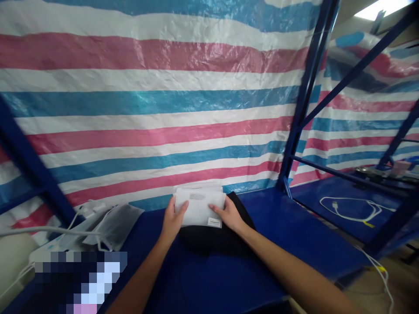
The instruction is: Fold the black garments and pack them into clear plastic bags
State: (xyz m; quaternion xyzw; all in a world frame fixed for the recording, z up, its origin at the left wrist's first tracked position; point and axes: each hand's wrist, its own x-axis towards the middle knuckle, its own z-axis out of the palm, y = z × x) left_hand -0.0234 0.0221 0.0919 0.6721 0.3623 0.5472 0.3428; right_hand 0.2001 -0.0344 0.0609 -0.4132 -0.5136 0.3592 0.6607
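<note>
Toward the worktop's (271, 218) back edge, the left hand (173, 218) and right hand (231, 213) pinch the white packets (198, 211) by opposite sides. They look light, bendable (perhaps slippery); those sides suit gripping.

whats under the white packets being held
A black cloth-like thing lies on the blue table beneath the white packets. The packets and right arm cover part of it; whatever is directly underneath can't be seen.
</note>
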